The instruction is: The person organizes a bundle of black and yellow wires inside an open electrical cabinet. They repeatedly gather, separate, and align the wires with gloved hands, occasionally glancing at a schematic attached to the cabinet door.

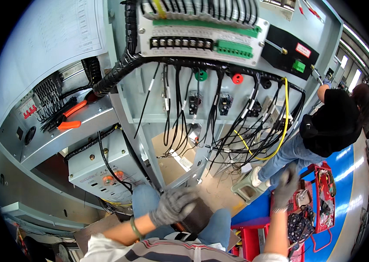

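Note:
My left hand (175,206), in a grey glove, hangs over my lap with loosely bent fingers, the thumb apart, and nothing visible in it. My right hand (285,187), gloved too, is raised at the right, in front of a standing person's legs; motion smears its fingers. Neither hand touches the cabinet. Ahead, bundles of black wires (178,105) with white sleeves dangle below a black-wrapped harness (184,61). Above it is a terminal module (202,39) with green and black blocks. A yellow wire (287,113) loops down at the right.
Orange-handled pliers (72,115) lie on the metal ledge at left, under a large paper drawing (45,48). A grey box (106,168) sits below. The other person (337,118) stands on a green stool (250,187) beside red tool trays (324,201).

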Tool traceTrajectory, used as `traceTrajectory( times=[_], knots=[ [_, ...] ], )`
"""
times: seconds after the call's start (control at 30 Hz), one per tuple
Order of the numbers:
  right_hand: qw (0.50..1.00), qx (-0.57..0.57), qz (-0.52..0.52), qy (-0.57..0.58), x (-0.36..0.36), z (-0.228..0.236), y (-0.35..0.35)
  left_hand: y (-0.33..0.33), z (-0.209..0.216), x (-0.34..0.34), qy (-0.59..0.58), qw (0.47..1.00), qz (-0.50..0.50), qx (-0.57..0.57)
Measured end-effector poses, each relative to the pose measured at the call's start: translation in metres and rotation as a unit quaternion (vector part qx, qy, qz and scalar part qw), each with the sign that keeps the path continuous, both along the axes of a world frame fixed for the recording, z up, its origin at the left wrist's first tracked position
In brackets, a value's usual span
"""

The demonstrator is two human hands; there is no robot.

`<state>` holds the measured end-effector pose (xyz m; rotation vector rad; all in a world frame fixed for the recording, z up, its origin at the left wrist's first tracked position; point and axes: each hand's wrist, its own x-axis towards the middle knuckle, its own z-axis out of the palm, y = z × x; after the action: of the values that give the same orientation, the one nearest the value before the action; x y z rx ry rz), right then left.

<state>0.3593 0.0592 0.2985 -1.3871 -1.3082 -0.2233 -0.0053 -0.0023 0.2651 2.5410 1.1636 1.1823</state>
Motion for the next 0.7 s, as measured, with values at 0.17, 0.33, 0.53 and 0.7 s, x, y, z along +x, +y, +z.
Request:
traceTrajectory(
  times=[0.17,0.33,0.53,0.7],
  knots=[
    [0.958,-0.208,0.193,-0.045,-0.075,-0.080,-0.071,-0.056,-0.142,-0.031,-0.066,0.920,0.025,-0.385],
    [0.944,0.017,0.272,-0.184,-0.155,0.076,-0.023,-0.059,-0.138,-0.020,-0.100,0.928,-0.013,-0.359],
    [0.884,0.254,0.003,-0.393,-0.180,0.230,0.018,-0.007,0.063,-0.071,-0.136,0.986,0.082,0.041],
    [0.871,0.230,0.002,-0.434,-0.171,0.267,0.043,0.033,0.181,-0.110,-0.068,0.909,0.199,0.359]
  ],
)
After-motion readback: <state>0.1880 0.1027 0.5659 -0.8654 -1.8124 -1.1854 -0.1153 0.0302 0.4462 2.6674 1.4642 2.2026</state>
